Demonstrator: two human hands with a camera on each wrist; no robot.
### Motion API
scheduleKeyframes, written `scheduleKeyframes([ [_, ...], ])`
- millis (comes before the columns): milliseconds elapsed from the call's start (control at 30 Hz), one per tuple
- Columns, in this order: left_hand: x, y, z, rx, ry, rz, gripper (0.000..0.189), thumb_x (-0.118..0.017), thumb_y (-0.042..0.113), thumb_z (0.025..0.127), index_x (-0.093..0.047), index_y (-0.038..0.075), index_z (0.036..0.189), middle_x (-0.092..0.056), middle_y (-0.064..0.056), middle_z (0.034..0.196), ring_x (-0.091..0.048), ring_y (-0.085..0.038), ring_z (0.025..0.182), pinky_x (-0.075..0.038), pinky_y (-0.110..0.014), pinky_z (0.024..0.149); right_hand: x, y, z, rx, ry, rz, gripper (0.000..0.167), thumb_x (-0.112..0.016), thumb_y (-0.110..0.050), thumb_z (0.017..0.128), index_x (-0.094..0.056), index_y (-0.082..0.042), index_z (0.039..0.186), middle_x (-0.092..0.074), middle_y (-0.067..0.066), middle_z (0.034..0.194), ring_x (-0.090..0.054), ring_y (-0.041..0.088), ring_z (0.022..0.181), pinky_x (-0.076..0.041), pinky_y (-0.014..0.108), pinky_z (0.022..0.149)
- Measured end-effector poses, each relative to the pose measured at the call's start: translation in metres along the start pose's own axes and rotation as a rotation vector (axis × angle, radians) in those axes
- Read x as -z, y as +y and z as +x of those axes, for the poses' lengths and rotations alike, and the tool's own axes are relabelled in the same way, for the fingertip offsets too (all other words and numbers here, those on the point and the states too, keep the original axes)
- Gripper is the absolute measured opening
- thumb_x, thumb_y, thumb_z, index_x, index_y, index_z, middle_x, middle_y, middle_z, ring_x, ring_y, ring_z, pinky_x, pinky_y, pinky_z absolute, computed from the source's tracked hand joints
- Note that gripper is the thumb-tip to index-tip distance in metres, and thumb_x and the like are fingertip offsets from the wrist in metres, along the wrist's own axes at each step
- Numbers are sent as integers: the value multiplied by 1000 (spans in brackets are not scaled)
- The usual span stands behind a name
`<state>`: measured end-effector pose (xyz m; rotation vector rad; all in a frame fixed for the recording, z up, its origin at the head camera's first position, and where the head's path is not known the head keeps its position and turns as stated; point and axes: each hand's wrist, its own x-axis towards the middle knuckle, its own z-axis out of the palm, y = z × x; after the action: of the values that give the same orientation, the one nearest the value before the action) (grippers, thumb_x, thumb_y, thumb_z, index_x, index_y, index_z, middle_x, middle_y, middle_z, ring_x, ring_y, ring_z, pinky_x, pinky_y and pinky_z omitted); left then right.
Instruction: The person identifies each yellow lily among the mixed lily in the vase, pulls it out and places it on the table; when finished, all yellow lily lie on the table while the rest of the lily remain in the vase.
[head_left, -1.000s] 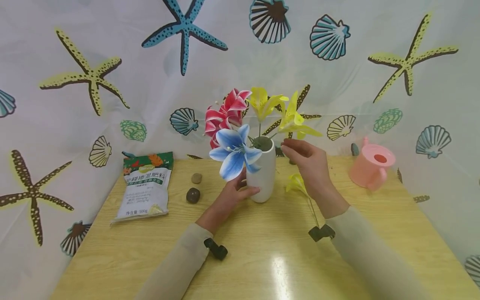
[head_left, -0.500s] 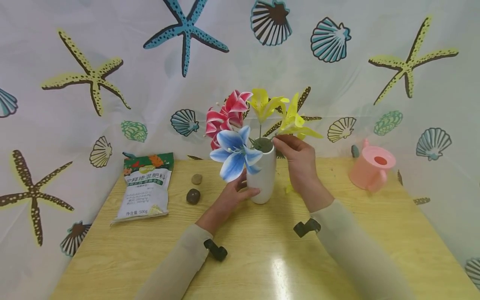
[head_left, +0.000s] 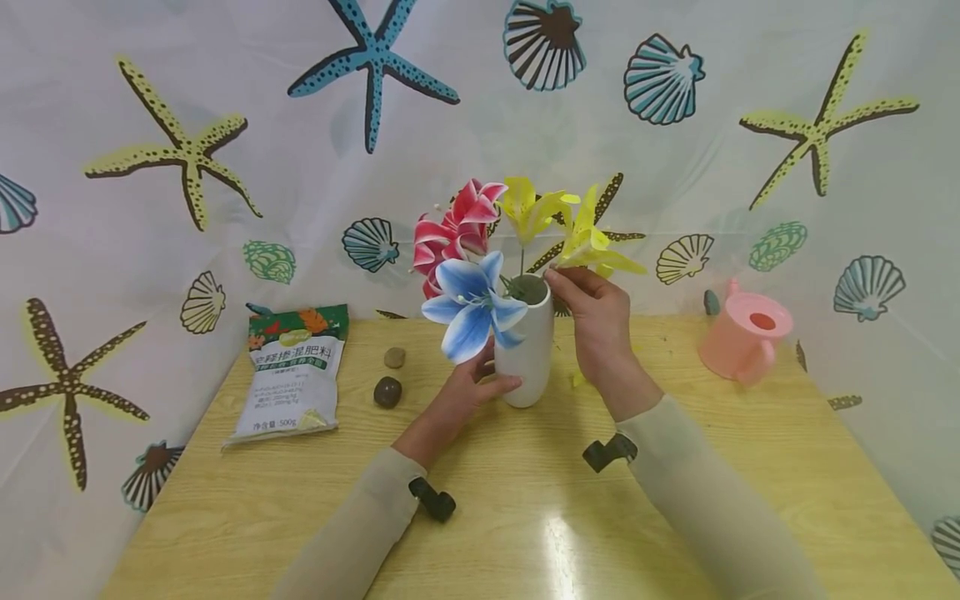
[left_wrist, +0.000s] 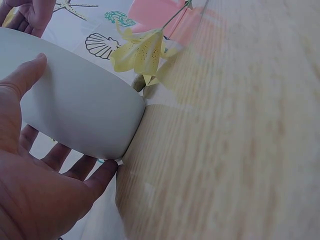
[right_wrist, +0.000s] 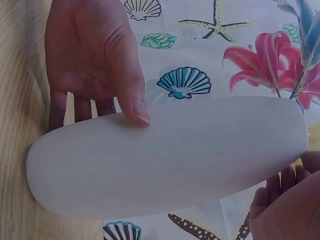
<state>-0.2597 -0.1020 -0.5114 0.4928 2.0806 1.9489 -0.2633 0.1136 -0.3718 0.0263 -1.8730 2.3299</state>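
Note:
A white vase [head_left: 525,358] stands upright, holding pink-and-white lilies [head_left: 461,225], a blue lily [head_left: 474,304] and yellow lilies [head_left: 588,242]. My left hand [head_left: 468,392] grips its lower left side; in the left wrist view, the thumb and fingers [left_wrist: 102,175] lie around the body near the base. My right hand [head_left: 603,329] is at the right of the rim, thumb and forefinger pinching at the stem of the right-hand yellow lily, with that stem hidden behind them. Another yellow lily [left_wrist: 140,55] lies on the table, mostly covered by my right hand in the head view.
A fertilizer bag [head_left: 292,375] lies at the left of the wooden table [head_left: 480,533]. Two stones [head_left: 387,392] sit between bag and vase. A pink watering can [head_left: 746,337] stands at the back right. Behind hangs a cloth [head_left: 480,108] printed with starfish and shells.
My right hand has moved left to the vase rim, covering most of the lily lying on the table. My left hand keeps its grip on the vase.

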Motion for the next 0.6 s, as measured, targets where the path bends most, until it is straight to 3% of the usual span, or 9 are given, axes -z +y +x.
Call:
scheduleKeyframes([
  [267,-1,1,-2,2,4,4,81,-80,33,105,-36,39,173,-46,-1,177,-43,-39,165,-32,-68,136,-1,-1,1,4,17,23,14,-86,-24,102,-82,-12,107,-80,-9,99,-76,10,98,-59,36,106],
  [400,-2,1,-2,-13,6,10,78,-80,34,105,-39,43,171,-46,5,177,-43,-35,165,-32,-67,136,-2,-2,1,15,21,64,7,-86,-21,101,-82,-16,102,-82,-8,99,-77,10,97,-58,42,110],
  [600,-2,0,0,-21,17,29,77,-81,32,105,-39,41,169,-46,8,176,-39,-29,167,-30,-65,138,-2,-4,2,44,3,138,5,-84,-15,102,-82,-10,103,-86,-5,98,-80,11,93,-63,30,97],
])
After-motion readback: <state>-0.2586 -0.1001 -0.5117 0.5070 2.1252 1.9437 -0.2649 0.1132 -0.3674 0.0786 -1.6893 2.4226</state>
